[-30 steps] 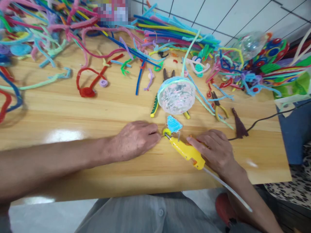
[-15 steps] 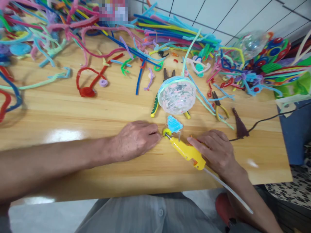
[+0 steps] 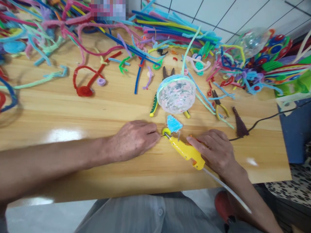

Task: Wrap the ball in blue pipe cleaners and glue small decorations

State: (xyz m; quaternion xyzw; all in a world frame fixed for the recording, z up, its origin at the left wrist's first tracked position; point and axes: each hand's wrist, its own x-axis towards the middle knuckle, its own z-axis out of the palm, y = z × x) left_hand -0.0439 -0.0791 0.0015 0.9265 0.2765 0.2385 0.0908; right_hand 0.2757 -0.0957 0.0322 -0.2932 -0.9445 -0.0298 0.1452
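My right hand (image 3: 213,150) is closed around a yellow glue gun (image 3: 186,150) lying low over the wooden table (image 3: 97,113). A clear glue stick (image 3: 225,191) trails out of its back. The gun's metal tip touches a small yellow pipe-cleaner coil (image 3: 166,132). My left hand (image 3: 134,139) rests on the table with its fingertips pinched at the left side of that coil. A light blue pipe-cleaner piece (image 3: 174,124) lies just behind the coil. Behind it sits a clear ball (image 3: 176,94) filled with pastel bits and ringed with pale pipe cleaner.
Loose pipe cleaners (image 3: 145,29) in many colours cover the back of the table. Pliers (image 3: 157,97) lie partly under the ball, smaller pliers (image 3: 220,105) to its right beside a brown tassel (image 3: 239,124). A black cord (image 3: 267,118) runs off the right edge.
Both hands and the glue gun stay where they were. Only the camera has shifted slightly, so the scene sits a little lower and to the left.
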